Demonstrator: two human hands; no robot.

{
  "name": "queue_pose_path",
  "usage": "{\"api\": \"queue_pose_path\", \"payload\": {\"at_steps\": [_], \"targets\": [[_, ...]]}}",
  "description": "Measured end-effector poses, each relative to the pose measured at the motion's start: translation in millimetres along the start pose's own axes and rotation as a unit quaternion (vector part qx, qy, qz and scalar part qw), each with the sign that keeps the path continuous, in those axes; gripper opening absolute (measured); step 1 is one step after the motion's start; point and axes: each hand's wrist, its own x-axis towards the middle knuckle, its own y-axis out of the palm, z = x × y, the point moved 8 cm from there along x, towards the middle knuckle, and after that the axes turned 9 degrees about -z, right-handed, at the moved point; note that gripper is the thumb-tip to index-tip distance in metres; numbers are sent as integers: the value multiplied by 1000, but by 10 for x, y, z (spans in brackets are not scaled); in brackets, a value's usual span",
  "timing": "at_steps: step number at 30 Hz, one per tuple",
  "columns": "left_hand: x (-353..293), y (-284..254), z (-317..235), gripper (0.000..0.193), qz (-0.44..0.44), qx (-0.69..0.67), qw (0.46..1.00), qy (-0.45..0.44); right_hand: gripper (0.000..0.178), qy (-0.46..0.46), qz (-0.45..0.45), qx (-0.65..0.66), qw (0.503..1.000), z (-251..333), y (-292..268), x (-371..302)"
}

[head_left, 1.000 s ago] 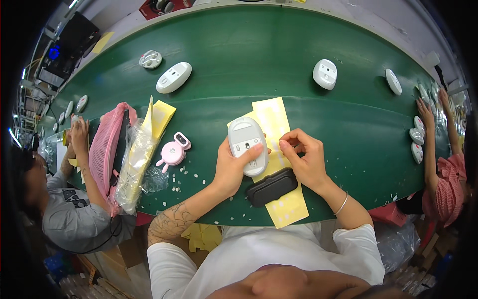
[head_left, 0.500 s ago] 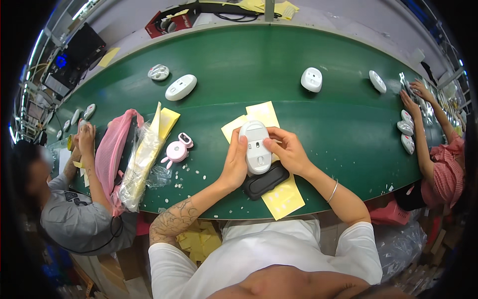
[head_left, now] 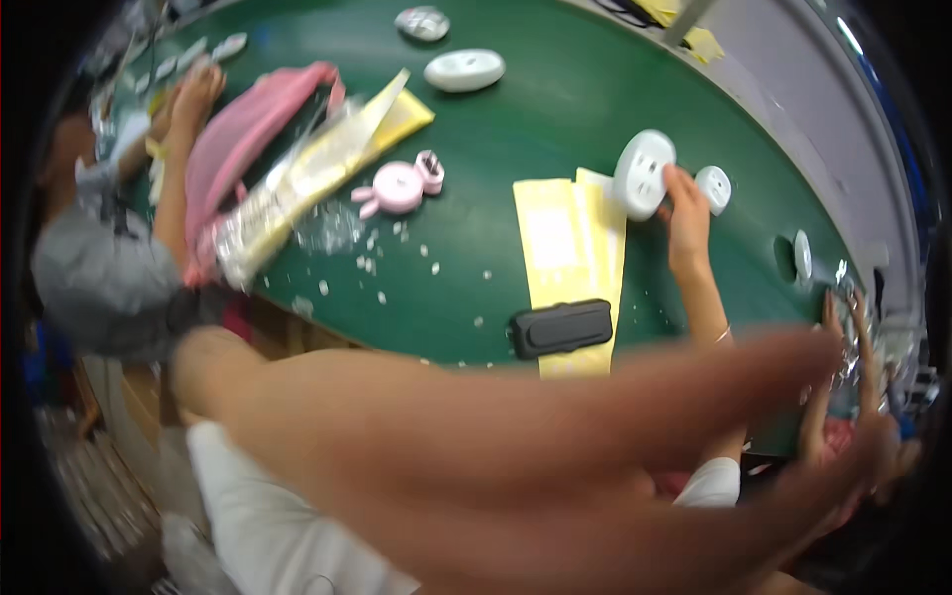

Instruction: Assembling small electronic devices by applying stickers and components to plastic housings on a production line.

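In my right hand (head_left: pixel 691 220) is a white computer mouse (head_left: pixel 643 177), gripped at its right edge with its underside facing me, above the table. My left hand (head_left: pixel 595 436) is raised very close to the camera, large and blurred across the lower part of the view. Its digits stretch out to the right with a gap between them, and nothing shows in it. Below the mouse lie yellow sticker sheets (head_left: pixel 555 238), with a black oblong pad (head_left: pixel 563 328) resting on them. Another white mouse (head_left: pixel 714 189) lies just right of my right hand.
Farther off on the green table (head_left: pixel 555 109) sits a white mouse (head_left: pixel 464 70). Left lie a pink rabbit-shaped gadget (head_left: pixel 400 186), plastic-wrapped yellow sheets (head_left: pixel 297 188), a pink mesh bag (head_left: pixel 238 139) and scattered white bits. People work at both sides.
My left hand has left the mouse and come up close to the camera. My right hand alone keeps the mouse, off to the right. The whole view has tilted and shifted.
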Motion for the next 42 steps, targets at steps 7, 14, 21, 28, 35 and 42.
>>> {"api": "queue_pose_path", "payload": {"at_steps": [7, 14, 21, 28, 35, 42], "targets": [[-37, -474, -167, 56, 112, 243, 962, 56, 43, -98, -96, -159, 978, -312, -235, 1373], [-50, -440, -313, 71, 209, 355, 898, 152, 44, -196, -123, -329, 916, -123, -181, 1416], [-130, -485, -306, 87, 263, 420, 819, 291, 46, -233, -160, -308, 908, 5, -275, 1445], [-231, -962, -463, 74, 176, 390, 846, 319, 42, -345, -128, -288, 884, 301, -78, 1174], [-530, -1119, -80, 30, -60, 270, 936, 216, 34, -451, -96, -309, 831, 589, 5, 548], [-453, 342, 2713, 35, 144, 307, 915, -218, 28, -386, 18, -251, 887, 701, -94, -173]]}}
